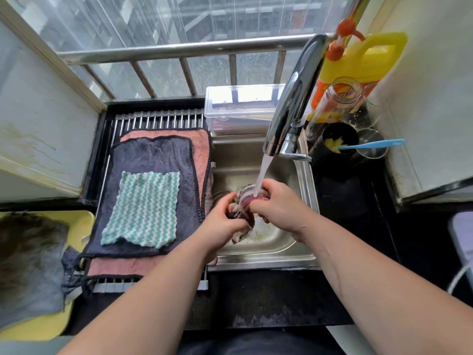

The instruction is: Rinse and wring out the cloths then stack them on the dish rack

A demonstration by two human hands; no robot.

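Single head-worn wide-angle view, looking forward and steeply down, close over sink (304, 180) and counter

Dish rack (158, 120), left: silver bars in a black frame, with a pink cloth (202, 144) edged black, a charcoal cloth (153, 157) edged black, and a small cloth (143, 208) in green-and-white wavy stripes. Sink (305, 180), centre: steel grey, holding a bunched cloth (244, 201) striped red, dark grey and off-white. Far right: yellow jug (366, 60) with orange-red cap, black cup (330, 155) with yellow contents, light blue handle (371, 144); near left: yellow tray (82, 221) with a grey cloth (30, 265).
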